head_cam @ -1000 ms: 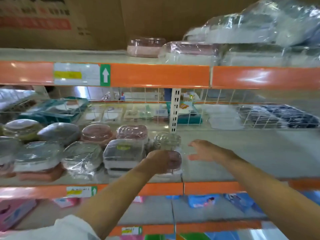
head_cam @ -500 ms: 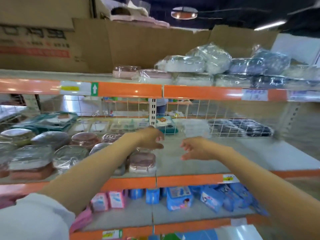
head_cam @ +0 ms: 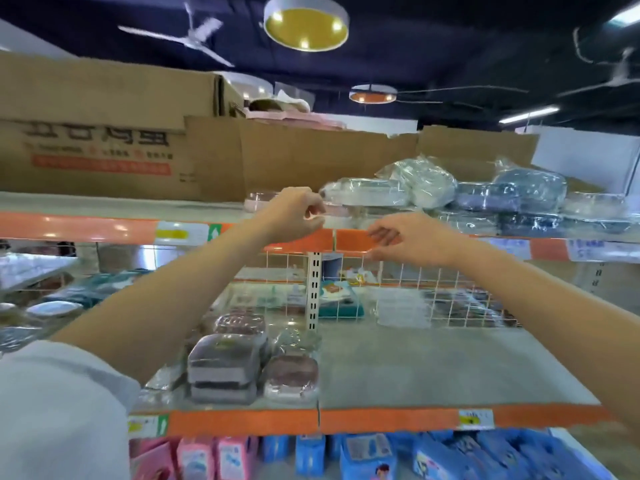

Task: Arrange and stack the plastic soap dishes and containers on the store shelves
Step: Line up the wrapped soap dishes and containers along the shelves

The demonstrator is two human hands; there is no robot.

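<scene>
Left hand [head_cam: 294, 211]: raised at the 12 o'clock edge of the upper shelf [head_cam: 79, 226], fingers curled inward beside a pink soap dish [head_cam: 258, 200]. Blur prevents confirming whether the fingertips pinch the dish or its wrapping; grip state cannot be told. Right hand [head_cam: 408, 242]: at 3 o'clock of the left hand, in front of the orange shelf rail, fingers loosely spread, holding nothing.

Upper shelf, 2 o'clock of the hands: wrapped containers [head_cam: 415, 188], clear and grey-blue, in piles. Middle shelf [head_cam: 450, 368], 6 o'clock: grey lidded dishes [head_cam: 225, 370] stacked two high, touching a pink dish [head_cam: 292, 377] at their 3 o'clock.

Labels: green arrow tag [head_cam: 214, 233] on the rail; cardboard box [head_cam: 97, 140] with illegible print. Both forearms extend upward.
</scene>
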